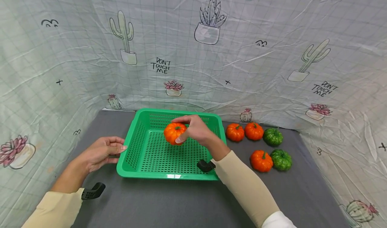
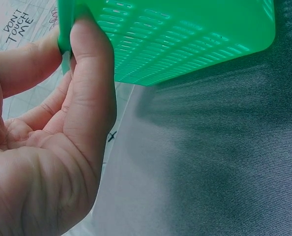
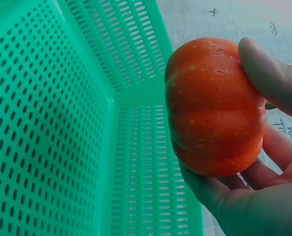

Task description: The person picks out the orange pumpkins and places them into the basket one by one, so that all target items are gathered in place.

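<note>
An orange mini pumpkin [image 1: 174, 134] with a green stem is gripped between the thumb and fingers of my right hand [image 1: 195, 129]. It is held over the green perforated plastic basket [image 1: 169, 178], and the right wrist view shows the pumpkin [image 3: 215, 108] close up beside the basket walls. At the basket's left rim, my left hand [image 1: 104, 151] pinches the edge between thumb and fingers. In the left wrist view, the fingers [image 2: 89, 83] lie against the rim's outer side. No other pumpkin shows in the basket.
Right of the basket on the grey cloth [image 1: 187, 204] are orange pumpkins [image 1: 234, 132], [image 1: 254, 131], [image 1: 261, 161] and green ones [image 1: 273, 137], [image 1: 281, 160]. A printed curtain [image 1: 187, 53] stands behind and along both sides.
</note>
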Tool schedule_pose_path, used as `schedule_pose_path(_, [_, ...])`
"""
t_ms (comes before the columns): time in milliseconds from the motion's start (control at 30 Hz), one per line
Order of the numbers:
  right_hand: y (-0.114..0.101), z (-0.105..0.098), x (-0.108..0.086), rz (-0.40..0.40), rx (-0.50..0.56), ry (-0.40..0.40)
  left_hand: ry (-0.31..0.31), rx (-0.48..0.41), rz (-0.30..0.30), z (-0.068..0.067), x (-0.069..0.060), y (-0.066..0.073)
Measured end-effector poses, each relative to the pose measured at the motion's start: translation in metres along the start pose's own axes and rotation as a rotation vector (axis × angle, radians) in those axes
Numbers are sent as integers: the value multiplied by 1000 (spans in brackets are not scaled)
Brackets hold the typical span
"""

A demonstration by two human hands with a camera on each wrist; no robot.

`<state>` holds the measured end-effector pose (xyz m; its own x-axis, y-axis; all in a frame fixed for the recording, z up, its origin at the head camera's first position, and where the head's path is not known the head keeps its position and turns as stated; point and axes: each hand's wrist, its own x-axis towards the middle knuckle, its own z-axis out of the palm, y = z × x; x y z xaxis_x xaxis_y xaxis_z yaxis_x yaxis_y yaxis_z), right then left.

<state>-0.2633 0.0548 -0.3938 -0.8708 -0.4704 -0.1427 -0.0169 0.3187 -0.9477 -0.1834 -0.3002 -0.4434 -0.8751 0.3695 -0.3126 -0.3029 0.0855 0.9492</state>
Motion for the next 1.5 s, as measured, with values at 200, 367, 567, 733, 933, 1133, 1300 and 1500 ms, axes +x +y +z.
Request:
schedule_pose_path(200, [6, 6, 8, -2, 11, -3, -1, 6, 4, -1, 2, -2])
schedule_pose_path(367, [10, 11, 14, -1, 4, -5, -8, -3, 12, -2, 2, -4])
schedule_pose_path(567, [8, 17, 18, 8, -2, -2, -12, -14, 20, -3, 3, -5])
schedule_pose_path(733, [7, 21, 22, 11, -6, 4, -10, -12, 19, -4, 3, -6])
schedule_pose_path(933, [7, 25, 27, 15, -6, 9, -11, -8, 23, -4, 3, -6])
schedule_pose_path(1133, [4, 30, 32, 27, -7, 10, -9, -11, 23, -3, 2, -5])
schedule_pose_path(1300, [2, 34, 36, 30, -12, 6, -9, -19, 17, -3, 2, -5])
schedule_pose_path(1500, [1, 40, 40, 31, -4, 9, -5, -16, 14, -3, 3, -6])
